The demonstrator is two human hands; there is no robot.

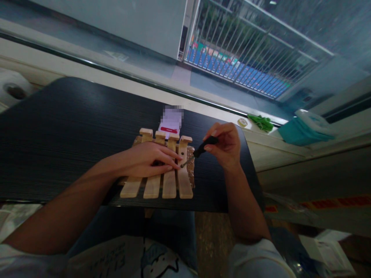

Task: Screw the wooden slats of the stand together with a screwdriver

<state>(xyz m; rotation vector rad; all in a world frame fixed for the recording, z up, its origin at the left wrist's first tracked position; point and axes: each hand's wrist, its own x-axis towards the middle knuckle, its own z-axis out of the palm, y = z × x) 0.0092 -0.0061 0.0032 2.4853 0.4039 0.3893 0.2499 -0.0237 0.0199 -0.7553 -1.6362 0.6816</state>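
A set of several pale wooden slats [169,185] with hooked far ends lies side by side on the dark table [66,131]. My left hand [147,159] rests flat across the slats, fingers pressing them down. My right hand [226,143] pinches a small black-handled screwdriver [203,148], its tip pointing down-left at the rightmost slat beside my left fingertips. A clear plastic bag lies partly under the slats.
A white card with a red stripe [170,125] lies beyond the slats. On the window ledge to the right are a tape roll [242,122], a green cloth [262,122] and a teal bag [304,131]. A toilet roll [13,88] sits far left. Papers lie on the floor at right.
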